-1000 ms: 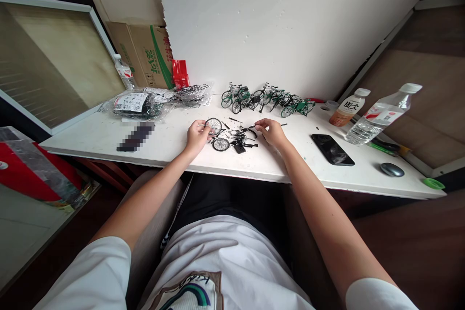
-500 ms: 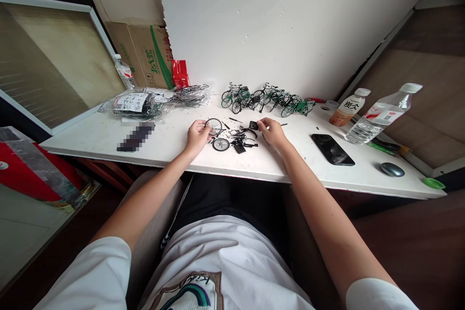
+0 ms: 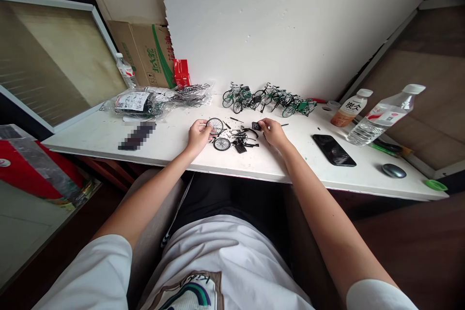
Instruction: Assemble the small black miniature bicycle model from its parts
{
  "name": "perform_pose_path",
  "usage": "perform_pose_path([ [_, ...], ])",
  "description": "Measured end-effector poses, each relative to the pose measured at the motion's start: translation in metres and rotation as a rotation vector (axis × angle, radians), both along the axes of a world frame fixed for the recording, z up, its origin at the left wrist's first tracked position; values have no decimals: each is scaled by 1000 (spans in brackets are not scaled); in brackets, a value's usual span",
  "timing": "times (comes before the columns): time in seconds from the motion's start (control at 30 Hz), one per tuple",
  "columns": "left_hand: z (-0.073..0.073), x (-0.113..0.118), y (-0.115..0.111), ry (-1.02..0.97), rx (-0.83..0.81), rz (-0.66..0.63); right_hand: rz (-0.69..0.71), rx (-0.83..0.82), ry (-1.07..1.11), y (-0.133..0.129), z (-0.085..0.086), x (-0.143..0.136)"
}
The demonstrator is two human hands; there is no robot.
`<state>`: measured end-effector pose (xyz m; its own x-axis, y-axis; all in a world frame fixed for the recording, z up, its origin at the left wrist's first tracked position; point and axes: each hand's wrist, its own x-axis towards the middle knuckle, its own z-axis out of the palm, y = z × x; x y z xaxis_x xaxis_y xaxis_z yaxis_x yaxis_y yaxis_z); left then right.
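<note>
Between thumb and fingers, my left hand (image 3: 199,134) pinches a small spoked model bicycle wheel (image 3: 215,126), held just over the tabletop. A second spoked wheel (image 3: 222,144) lies close by on the white table (image 3: 170,143). My right hand (image 3: 271,131) is closed on a small black square part (image 3: 256,126), at the far edge of the loose pieces. Between my hands lie black model bicycle parts (image 3: 244,139), curved and straight ones jumbled together. A thin dark rod (image 3: 236,119) and tiny bits are scattered behind them.
Several assembled model bicycles (image 3: 267,98) stand along the wall. Bagged parts (image 3: 134,102) lie at back left, before a cardboard box (image 3: 148,58). On the right are a black phone (image 3: 333,150), a mouse (image 3: 394,170), a tea bottle (image 3: 351,109) and a water bottle (image 3: 385,116).
The square part in my right hand has tipped slightly and shifted a little. My left hand keeps its hold on the wheel. The whole view has drifted slightly.
</note>
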<state>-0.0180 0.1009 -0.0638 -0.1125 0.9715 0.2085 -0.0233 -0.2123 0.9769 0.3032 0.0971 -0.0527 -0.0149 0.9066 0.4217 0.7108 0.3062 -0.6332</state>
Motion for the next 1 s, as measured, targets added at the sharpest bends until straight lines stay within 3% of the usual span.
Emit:
perform_pose_path([
  [0.17,4,-5,2,48,6,5,-18,36,42,1,-1,0],
  [0.3,9,-24,10,151,96,66,-34,34,50,0,0,-1],
  [0.47,9,-59,25,455,45,98,-36,-7,6,-6,4,-4],
  [0.6,8,-74,24,742,127,187,-27,-25,-18,-10,8,-7],
  [0.8,15,-75,11,1019,167,117,-35,-46,-5,-12,11,-9],
  [0.87,20,-71,5,1079,187,156,-38,-45,-2,-12,11,-9],
  [0.93,26,-61,-2,1096,228,179,-38,-40,-7,-12,12,-10],
  [1.0,30,-43,-13,1035,301,103,-40,-36,-11,-12,12,-10],
])
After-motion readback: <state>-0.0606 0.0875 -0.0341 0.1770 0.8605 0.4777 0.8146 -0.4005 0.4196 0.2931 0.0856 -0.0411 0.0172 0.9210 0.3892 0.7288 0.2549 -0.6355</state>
